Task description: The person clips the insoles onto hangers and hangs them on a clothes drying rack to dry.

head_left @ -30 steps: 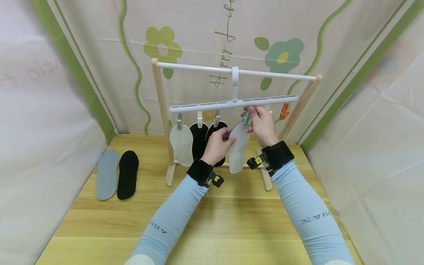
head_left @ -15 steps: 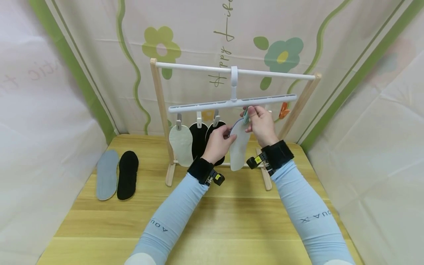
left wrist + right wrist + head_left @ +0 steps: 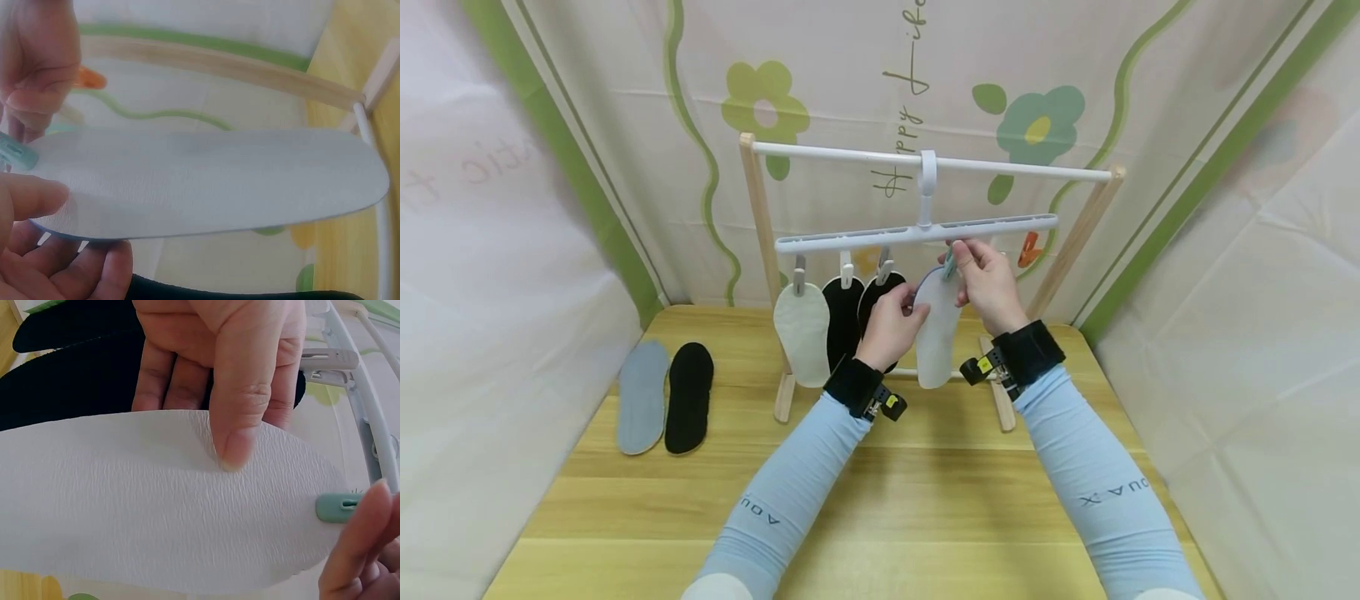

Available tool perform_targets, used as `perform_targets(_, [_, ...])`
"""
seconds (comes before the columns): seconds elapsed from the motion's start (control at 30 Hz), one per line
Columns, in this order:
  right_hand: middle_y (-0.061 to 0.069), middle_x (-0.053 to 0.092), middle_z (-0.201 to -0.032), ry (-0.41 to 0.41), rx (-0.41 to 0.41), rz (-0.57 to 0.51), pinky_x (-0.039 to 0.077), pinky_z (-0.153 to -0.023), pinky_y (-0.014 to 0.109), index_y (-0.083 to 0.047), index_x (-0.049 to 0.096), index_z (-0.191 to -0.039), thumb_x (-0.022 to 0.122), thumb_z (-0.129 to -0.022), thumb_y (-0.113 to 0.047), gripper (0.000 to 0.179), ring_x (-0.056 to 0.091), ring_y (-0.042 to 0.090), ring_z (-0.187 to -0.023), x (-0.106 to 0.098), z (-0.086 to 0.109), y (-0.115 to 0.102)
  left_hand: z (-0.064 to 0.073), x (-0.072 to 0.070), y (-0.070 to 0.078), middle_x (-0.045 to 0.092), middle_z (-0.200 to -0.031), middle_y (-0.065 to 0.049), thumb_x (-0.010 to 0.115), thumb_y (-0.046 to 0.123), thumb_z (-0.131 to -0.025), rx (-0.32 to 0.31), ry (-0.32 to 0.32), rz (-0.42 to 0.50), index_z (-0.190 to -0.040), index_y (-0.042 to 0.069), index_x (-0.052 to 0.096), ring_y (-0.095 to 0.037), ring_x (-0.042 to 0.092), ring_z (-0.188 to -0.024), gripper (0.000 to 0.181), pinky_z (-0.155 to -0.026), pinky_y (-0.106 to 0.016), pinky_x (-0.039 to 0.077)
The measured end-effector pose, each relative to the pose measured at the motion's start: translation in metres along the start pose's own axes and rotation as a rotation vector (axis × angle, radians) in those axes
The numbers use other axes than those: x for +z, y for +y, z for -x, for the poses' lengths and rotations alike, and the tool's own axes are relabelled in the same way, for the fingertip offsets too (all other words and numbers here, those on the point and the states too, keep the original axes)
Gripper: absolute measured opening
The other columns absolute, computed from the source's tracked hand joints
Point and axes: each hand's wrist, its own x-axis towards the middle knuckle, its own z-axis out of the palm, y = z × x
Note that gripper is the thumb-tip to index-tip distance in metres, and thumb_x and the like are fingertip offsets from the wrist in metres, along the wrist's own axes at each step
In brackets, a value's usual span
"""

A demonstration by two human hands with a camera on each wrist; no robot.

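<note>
My left hand pinches the upper left edge of a white insole, thumb on its pale face and fingers behind it. At the insole's top end, my right hand holds a teal clothespin between thumb and fingers. In the right wrist view the tip of this clothespin overlaps the insole's end. Above both hands is a light grey clip hanger. Left of my left hand, a white insole and two black insoles hang from grey and white clothespins; my left hand partly hides one black insole.
The hanger hooks over the white bar of a wooden rack. An orange clothespin hangs near the hanger's right end. On the table's left side lie a grey insole and a black insole. Printed cloth walls surround the table.
The hanger has swung slightly, its right end shifting left with the orange clothespin. The hung insoles on the left have moved a little left. Both hands keep their holds with little movement.
</note>
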Motion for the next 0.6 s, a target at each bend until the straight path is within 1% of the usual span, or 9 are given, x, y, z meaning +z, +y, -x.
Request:
perform_targets(0.2, [0.012,0.067,-0.113,0.005,0.019,0.032,0.047,-0.048,0.023,-0.011,0.062,-0.129,0.054,-0.097,-0.047,0.049,0.046,0.011,-0.05,-0.0009,-0.0005,0.0009,0.0017,0.0008,-0.0021,0.066,-0.118,-0.015,0.061,0.013,-0.099,-0.022,0.023,0.003,-0.131,0.001,0.058,-0.023,0.065,-0.101,0.035,-0.086,-0.035,0.055])
perform_targets(0.4, [0.011,0.066,-0.112,0.01,0.024,0.034,0.048,-0.047,0.023,-0.011,0.063,-0.126,0.056,-0.097,-0.047,0.047,0.046,0.011,-0.051,-0.0014,-0.001,-0.0004,0.004,0.0016,-0.0044,0.064,-0.122,-0.016,0.06,0.014,-0.099,-0.052,0.024,0.015,-0.138,0.002,0.053,-0.025,0.065,-0.104,0.042,-0.088,-0.036,0.055])
perform_targets(0.6, [0.012,0.067,-0.112,0.014,0.029,0.021,0.05,-0.046,0.024,-0.009,0.063,-0.125,0.056,-0.097,-0.045,0.046,0.045,0.01,-0.048,-0.0011,-0.0012,-0.001,0.0052,0.0027,-0.0073,0.065,-0.121,-0.016,0.061,0.012,-0.097,-0.043,0.041,-0.001,-0.138,0.002,0.054,-0.024,0.065,-0.103,0.042,-0.086,-0.036,0.055])
